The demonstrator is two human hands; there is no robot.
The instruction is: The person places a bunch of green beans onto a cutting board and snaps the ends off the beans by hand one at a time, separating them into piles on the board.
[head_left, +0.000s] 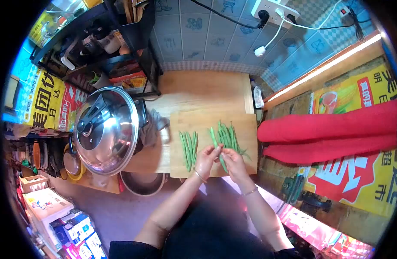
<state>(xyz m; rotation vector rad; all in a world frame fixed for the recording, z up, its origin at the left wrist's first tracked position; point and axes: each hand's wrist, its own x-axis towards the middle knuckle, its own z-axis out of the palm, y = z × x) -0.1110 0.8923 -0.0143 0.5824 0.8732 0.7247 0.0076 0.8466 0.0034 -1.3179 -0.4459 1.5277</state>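
The left hand (206, 159) and right hand (234, 163) pinch a green bean (213, 135) over the cutting board's (183, 122) near middle; likely light, crisp and snappable, it suits a gentle midlength grip.

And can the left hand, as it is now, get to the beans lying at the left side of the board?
Probably yes: the left hand is close beside those beans, with nothing visible blocking between, though it seems occupied holding another bean.
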